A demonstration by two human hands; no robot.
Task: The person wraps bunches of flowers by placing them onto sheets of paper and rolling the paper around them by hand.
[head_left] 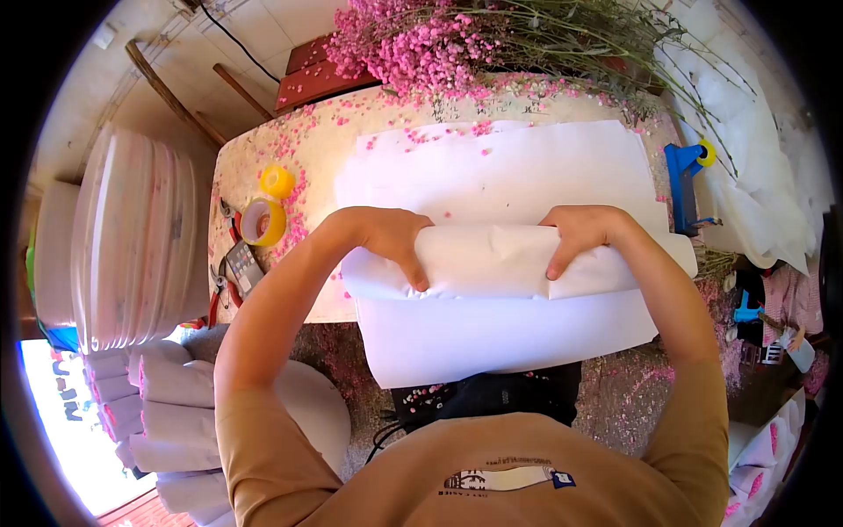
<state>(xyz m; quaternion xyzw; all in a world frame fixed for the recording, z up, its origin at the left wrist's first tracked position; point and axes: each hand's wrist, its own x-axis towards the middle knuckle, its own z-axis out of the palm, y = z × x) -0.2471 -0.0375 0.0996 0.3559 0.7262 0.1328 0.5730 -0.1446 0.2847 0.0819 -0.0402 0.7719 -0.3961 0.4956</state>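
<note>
On the left, outside the worktop [250, 158], stands a stack of pale tub-like pieces [136, 237]; along the worktop's left side lie red-handled pliers [215, 303], a small keypad-like device [244, 266] and yellow tape rolls [277, 182], with pink petals scattered about; next comes the left hand [397, 244], its thumb spread and pressed on the near face of a white paper roll [492, 263], the other fingers mostly hidden, so I cannot tell how tightly they curl; the roll lies directly between the two hands, above the near part of the worktop, its long axis running left to right across the body; flat white sheets [518, 167] lie beyond it, and a white panel [492, 338] reaches from beneath it past the near edge; the right hand [581, 235] mirrors the left, thumb on the near face, its other fingers likewise mostly hidden; the left hand is nearer its own end of the roll, while more of the roll juts out past the right; farther right stands a blue tape dispenser [683, 189]
</note>
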